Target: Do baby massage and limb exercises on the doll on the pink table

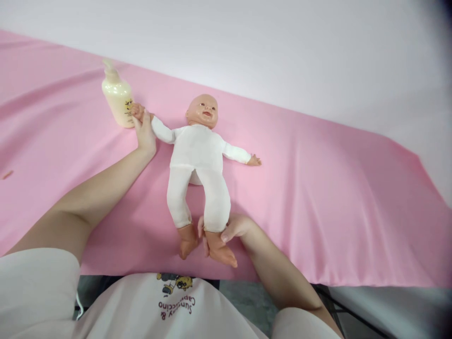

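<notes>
A baby doll (199, 148) with a white cloth body and bare plastic head, hands and feet lies face up, its head toward the far side. At its outstretched arm on the left, my left hand (145, 129) grips the doll's small hand, with some of my fingers hidden behind it. Just behind that grip stands a pale yellow pump bottle (118, 101), upright; whether my fingers touch it I cannot tell. My right hand (235, 227) is wrapped from beneath around the doll's ankle on the right side, the thumb on top. The doll's other arm and foot are free.
A pink cloth (318, 202) with soft folds covers the table. Beyond its far edge rises a white surface (264, 52). A small brownish object (7, 174) lies at the far left. The table's near edge runs close to my body.
</notes>
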Action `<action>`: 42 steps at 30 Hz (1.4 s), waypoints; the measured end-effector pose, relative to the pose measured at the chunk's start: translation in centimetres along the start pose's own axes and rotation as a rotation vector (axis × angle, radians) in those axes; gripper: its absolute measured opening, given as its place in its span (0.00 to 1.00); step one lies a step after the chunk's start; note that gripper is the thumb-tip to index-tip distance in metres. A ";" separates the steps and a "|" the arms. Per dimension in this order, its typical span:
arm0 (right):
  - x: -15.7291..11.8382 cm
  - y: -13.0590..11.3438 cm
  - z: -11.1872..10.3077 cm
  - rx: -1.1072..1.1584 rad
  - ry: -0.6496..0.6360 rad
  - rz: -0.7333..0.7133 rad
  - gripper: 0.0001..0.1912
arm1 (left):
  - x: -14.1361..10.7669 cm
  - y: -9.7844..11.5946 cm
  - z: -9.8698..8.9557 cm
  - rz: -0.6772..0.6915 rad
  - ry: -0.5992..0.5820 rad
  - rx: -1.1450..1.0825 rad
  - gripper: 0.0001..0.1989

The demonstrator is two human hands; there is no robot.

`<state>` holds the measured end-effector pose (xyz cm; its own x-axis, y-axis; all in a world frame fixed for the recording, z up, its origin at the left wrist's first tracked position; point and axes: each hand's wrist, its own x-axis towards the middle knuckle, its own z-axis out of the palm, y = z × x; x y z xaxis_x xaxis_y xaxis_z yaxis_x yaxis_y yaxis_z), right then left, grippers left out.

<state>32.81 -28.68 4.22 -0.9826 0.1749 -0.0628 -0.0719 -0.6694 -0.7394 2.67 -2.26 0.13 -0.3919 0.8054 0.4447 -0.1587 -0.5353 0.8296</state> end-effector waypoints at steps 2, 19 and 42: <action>-0.1 0.1 -0.1 0.011 -0.066 -0.080 0.29 | -0.8 0.6 1.0 0.062 -0.017 -0.008 0.31; 1.1 -0.7 0.2 0.151 0.708 -0.167 0.33 | -6.4 6.9 3.9 0.712 -1.009 0.524 0.14; 0.4 -0.9 0.7 -0.041 0.082 0.155 0.51 | -0.4 0.1 0.6 -0.074 0.060 0.064 0.39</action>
<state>32.41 -28.53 5.29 -0.9639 0.1318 -0.2316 0.0879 -0.6631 -0.7433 3.37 -2.44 0.26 -0.4353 0.8245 0.3616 -0.1320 -0.4557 0.8803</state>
